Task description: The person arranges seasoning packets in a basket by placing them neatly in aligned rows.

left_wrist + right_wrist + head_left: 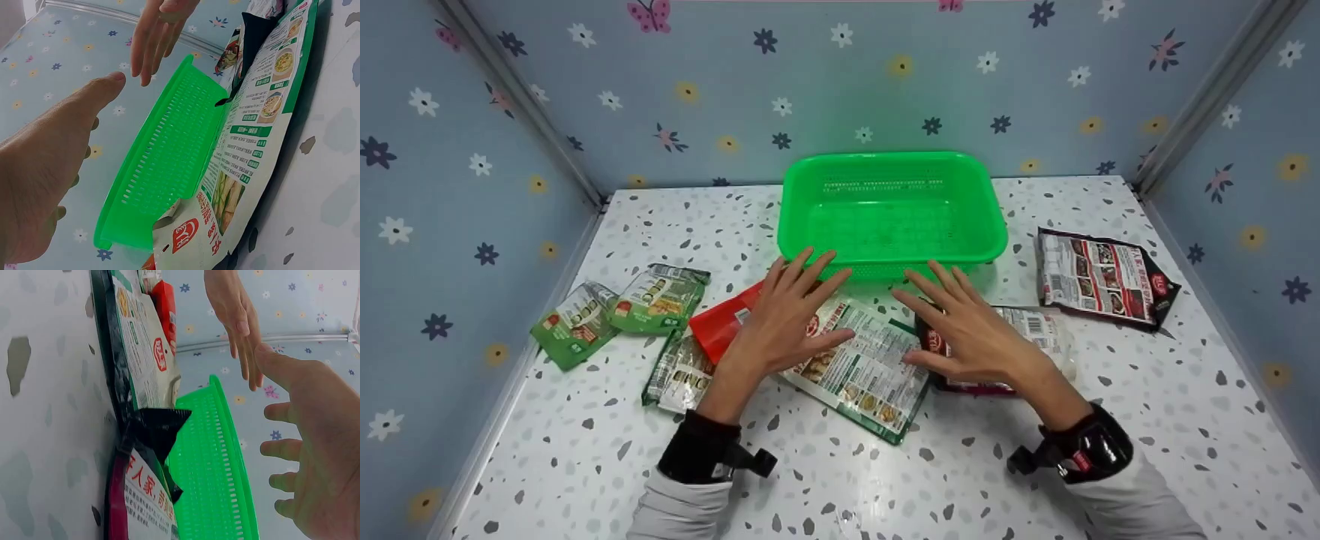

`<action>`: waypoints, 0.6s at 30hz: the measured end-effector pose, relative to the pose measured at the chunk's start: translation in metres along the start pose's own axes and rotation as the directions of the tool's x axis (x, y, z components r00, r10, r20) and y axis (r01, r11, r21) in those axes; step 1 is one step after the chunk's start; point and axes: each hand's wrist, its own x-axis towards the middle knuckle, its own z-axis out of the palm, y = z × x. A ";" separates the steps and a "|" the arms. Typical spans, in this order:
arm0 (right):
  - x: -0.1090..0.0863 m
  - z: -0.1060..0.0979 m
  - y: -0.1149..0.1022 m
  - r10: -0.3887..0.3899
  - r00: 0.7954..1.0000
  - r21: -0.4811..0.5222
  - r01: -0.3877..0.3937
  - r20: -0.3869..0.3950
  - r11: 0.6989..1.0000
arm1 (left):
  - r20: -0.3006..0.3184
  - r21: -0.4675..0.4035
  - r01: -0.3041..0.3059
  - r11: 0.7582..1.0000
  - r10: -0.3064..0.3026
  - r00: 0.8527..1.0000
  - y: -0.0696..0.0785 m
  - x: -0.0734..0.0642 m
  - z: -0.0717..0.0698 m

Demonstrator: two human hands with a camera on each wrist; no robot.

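Note:
Both hands hover with fingers spread above several flat food packets, holding nothing. My left hand (784, 322) is over a red packet (718, 321) and the edge of a large white-and-green packet (859, 367). My right hand (971, 330) hangs over a dark-edged packet (1035, 330), hiding part of it. Just beyond the fingertips stands a green plastic basket (892, 225) with nothing inside. In the left wrist view the white-and-green packet (247, 135) lies below the left hand (56, 163). The right wrist view shows the right hand (315, 439) apart from the dark-edged packet (146, 495).
Two small green packets (660, 300) (576, 322) lie at the left, partly overlapping. Under the red packet is another clear-and-green packet (681, 375). At the right lies a black-and-red packet (1102, 277). Flowered walls (840, 90) enclose the speckled table (585, 465) at the back and sides.

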 end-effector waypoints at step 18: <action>0.035 0.033 -0.025 0.022 0.971 0.076 -0.041 0.240 0.996 | 0.012 -0.028 0.060 0.998 -0.060 0.998 -0.009 0.001 -0.001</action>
